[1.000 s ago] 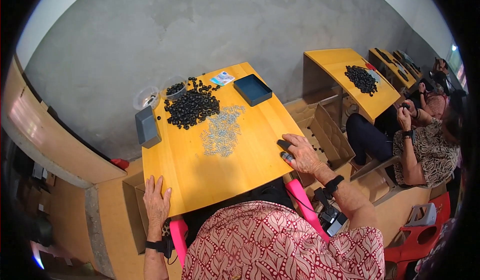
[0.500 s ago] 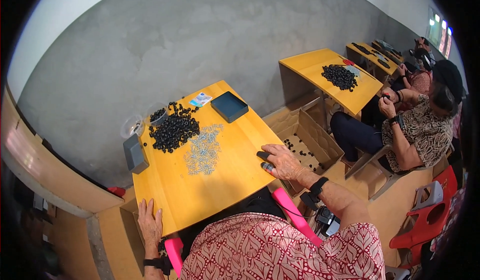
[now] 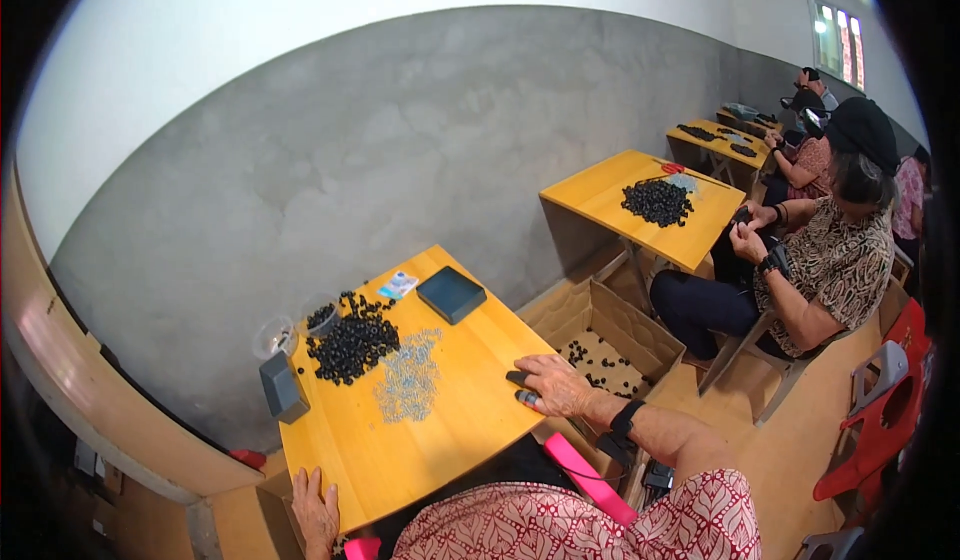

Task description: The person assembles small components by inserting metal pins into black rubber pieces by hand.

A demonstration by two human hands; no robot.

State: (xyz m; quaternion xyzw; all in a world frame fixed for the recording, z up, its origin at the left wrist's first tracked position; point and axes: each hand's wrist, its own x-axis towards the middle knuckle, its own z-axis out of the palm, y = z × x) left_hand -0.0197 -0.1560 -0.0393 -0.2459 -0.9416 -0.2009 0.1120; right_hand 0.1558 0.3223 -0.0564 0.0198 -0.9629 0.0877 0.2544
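Observation:
My left hand (image 3: 316, 508) rests at the near left edge of the yellow table (image 3: 470, 390), fingers stretched out and holding nothing. On the table's right edge lies my right hand (image 3: 556, 386), its fingers laid out, with dark coverings on some fingertips. Between the hands but farther back is a spread of small silvery pieces, like screws or pins (image 3: 408, 378). Behind it, to the left, sits a heap of small black round parts (image 3: 350, 348). Neither hand touches these piles. A dark shallow tray (image 3: 452, 295) stands at the far right of the table.
At the table's left are a grey bin (image 3: 284, 387) and a clear cup (image 3: 270, 339). A blue-and-white packet (image 3: 398, 285) lies beyond the heap. Right of the table, a cardboard box (image 3: 640, 332) holds scattered black parts. A co-worker (image 3: 840, 260) sits at another yellow table (image 3: 600, 195).
The view has tilted upward, so the table and hands appear lower and more wall shows. Both hands keep their places on the table edges.

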